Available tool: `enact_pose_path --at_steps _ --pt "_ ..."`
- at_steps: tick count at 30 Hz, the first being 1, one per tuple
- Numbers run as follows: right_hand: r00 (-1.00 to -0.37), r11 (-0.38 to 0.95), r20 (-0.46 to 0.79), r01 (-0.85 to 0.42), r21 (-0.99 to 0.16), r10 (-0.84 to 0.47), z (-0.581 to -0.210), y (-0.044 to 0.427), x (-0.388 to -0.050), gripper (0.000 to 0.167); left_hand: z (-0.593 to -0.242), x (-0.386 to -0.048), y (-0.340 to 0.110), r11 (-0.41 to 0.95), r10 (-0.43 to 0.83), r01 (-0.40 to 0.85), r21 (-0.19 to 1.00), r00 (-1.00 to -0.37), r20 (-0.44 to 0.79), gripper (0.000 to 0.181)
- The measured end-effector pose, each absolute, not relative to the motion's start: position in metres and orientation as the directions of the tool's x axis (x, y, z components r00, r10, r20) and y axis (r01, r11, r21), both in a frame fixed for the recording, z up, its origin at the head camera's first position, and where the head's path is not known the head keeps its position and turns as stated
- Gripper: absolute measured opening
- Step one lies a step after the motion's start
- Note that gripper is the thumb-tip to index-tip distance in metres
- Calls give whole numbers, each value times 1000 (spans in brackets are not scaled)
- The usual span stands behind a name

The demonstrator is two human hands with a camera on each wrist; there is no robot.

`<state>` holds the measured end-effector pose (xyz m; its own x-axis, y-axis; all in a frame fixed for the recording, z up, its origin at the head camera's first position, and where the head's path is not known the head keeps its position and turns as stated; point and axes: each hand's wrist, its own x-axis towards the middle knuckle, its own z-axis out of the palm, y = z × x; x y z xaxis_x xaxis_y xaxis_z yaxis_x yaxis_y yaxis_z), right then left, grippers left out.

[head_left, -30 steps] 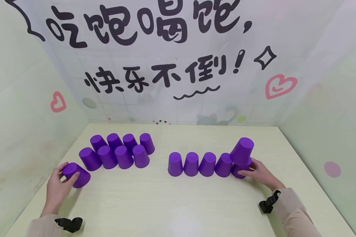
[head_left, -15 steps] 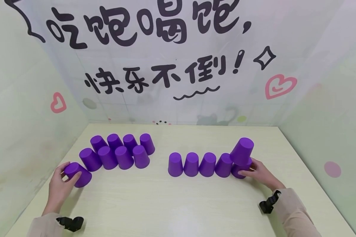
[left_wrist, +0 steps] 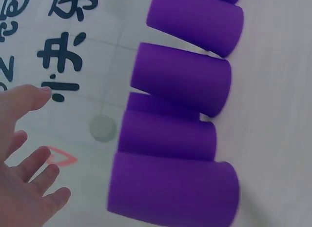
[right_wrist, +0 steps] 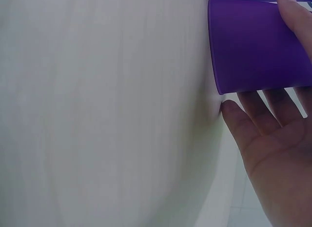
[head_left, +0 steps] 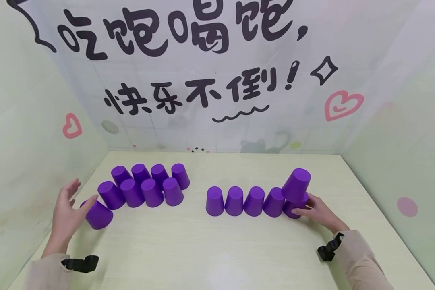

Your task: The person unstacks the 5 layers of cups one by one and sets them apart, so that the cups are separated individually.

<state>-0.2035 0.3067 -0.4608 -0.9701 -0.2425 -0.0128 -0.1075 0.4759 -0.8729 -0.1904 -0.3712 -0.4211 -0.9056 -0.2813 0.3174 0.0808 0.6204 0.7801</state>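
Note:
Beside the nearest left purple cup (head_left: 99, 215), which stands upside down on the table, the left hand (head_left: 67, 215) is raised with its fingers spread. In the left wrist view that hand (left_wrist: 29, 173) is apart from the cups, and the nearest cup (left_wrist: 173, 190) is free of it. At the right end of the right-hand row, the right hand (head_left: 320, 211) holds the lower cup (head_left: 291, 208) between thumb and fingers. Another upside-down cup (head_left: 296, 185) rests above that one. The right wrist view shows the thumb and fingers of the right hand (right_wrist: 282, 154) around a cup (right_wrist: 258, 46).
Several upside-down cups stand in two rows at the left, a front row (head_left: 132, 193) and a back row (head_left: 141, 173). Four more cups (head_left: 234, 201) line up to the left of the right hand. A printed wall (head_left: 188, 133) closes off the table's (head_left: 217, 245) back edge.
The left hand has let go of the nearest left cup, its fingers rising and spreading away to the left. That cup stays nearly in place. The right hand and its cups look unmoved.

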Motion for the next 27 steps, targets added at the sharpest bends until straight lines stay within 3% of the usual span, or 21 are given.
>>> enact_pose_path --at_steps 4,11,12,20,27 --pt "-969 473 -11 -110 -874 -245 -462 307 -202 60 -366 -185 -322 615 -217 158 773 -908 358 69" --pt "-970 472 -16 -103 -876 -241 -462 306 -202 61 -346 -217 -281 601 -53 361 712 -872 487 66" --pt "-970 470 -16 -104 -876 -243 -461 306 -201 61 -330 -211 -262 583 -35 367 725 -880 474 66" --pt "-968 462 -12 -109 -880 -250 -461 306 -203 61 -314 -235 -192 451 119 518 727 -842 526 64" --pt "-967 463 -8 -114 -879 -253 -461 307 -204 61 -289 -233 -120 312 185 600 736 -798 573 57"
